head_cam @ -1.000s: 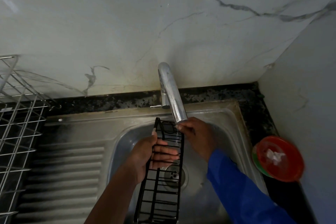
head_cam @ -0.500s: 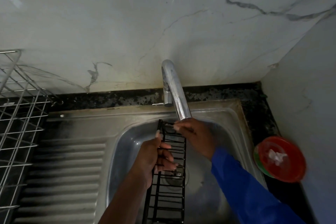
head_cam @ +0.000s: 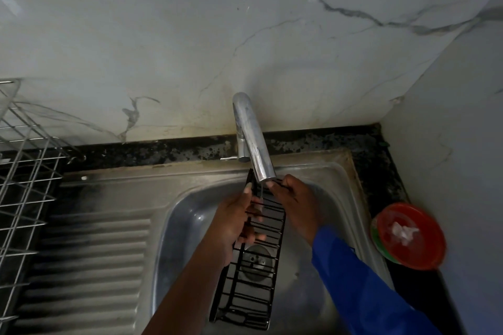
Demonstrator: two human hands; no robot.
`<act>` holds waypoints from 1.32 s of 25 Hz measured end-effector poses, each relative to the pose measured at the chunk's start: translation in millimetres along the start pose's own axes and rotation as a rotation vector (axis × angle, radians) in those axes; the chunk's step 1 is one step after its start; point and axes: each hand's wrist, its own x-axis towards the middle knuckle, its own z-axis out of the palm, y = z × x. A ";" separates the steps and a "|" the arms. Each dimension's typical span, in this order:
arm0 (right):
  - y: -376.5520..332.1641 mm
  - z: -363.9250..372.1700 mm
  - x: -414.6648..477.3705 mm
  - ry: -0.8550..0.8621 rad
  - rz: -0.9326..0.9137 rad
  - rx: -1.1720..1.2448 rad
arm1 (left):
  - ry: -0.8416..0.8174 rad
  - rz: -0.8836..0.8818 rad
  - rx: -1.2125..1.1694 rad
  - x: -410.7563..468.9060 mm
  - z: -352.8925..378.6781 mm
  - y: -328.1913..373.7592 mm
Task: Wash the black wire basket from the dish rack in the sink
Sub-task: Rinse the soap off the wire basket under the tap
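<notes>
Tight under the tap point(head_cam: 254, 144)
It hangs just over the left hand point(head_cam: 234, 223) and right hand point(head_cam: 295, 204); the black wire basket point(head_cam: 251, 284) fills the gap between. Left, the ribbed drainboard point(head_cam: 92, 261) has room.

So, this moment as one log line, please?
left hand: grips black wire basket | right hand: pinches basket top | basket: under chrome faucet, over steel sink

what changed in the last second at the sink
The black wire basket shifted slightly up and right; its top end is now under the tap spout. The left hand and right hand keep their grip on it. The sink, dish rack and red dish are unchanged.
</notes>
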 end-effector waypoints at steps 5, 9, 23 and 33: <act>-8.6 22.0 -22.0 -0.009 -0.142 -0.231 | 0.198 0.254 0.118 11.3 8.9 -6.7; -19.8 26.7 -23.9 0.013 -0.203 -0.286 | 0.433 0.445 0.465 22.5 5.4 -2.1; -47.2 -6.1 -30.9 0.350 0.021 -0.008 | 0.126 0.619 0.892 29.3 15.0 -1.7; -59.4 -12.5 -46.2 0.201 0.136 0.133 | -0.115 0.507 0.699 28.8 -0.6 20.7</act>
